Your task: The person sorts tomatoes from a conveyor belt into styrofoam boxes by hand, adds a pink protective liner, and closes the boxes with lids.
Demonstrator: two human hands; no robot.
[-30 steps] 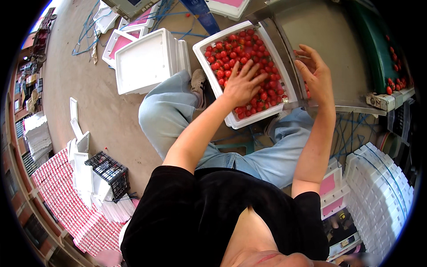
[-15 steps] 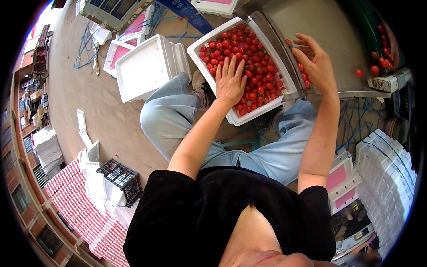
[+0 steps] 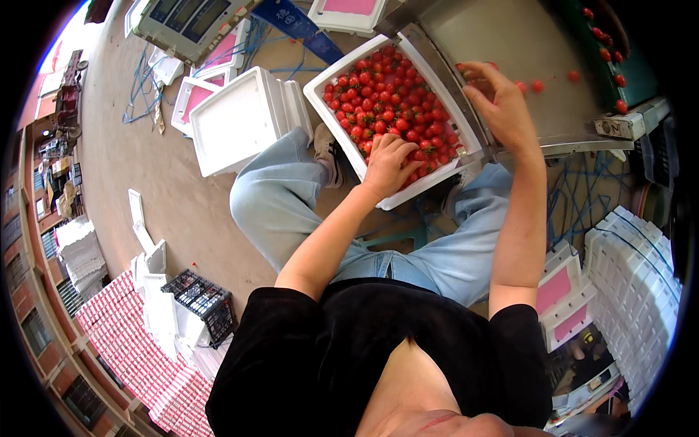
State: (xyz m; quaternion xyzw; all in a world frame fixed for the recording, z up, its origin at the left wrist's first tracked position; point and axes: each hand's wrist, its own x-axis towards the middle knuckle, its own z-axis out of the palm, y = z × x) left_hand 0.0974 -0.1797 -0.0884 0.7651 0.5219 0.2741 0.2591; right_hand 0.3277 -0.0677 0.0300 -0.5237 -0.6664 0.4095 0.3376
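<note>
A white foam box (image 3: 336,149) full of red cherry tomatoes (image 3: 378,95) stands tilted in front of my legs. My left hand (image 3: 388,166) rests on the tomatoes near the box's close edge, its fingers bent and the thumb apart. To the right, a metal tray (image 3: 524,47) adjoins the box. My right hand (image 3: 502,105) is cupped over the tray's edge, thumb apart from the fingers. A few tomatoes show at its fingertips, partly hidden by the hand. Other loose tomatoes (image 3: 537,86) lie on the tray just right of it.
A green surface with tomatoes (image 3: 619,81) adjoins the tray's right side. Stacked white foam boxes (image 3: 237,120) stand left, below a scale display (image 3: 193,22). Blue straps (image 3: 582,193) litter the floor. A black crate (image 3: 200,306) lies at lower left; more white boxes (image 3: 630,269) are stacked right.
My left hand has drawn back toward the box's close edge, its fingers bending from flat. My right hand has shifted left and down, curling more. Tomatoes on the tray and green surface have moved.
</note>
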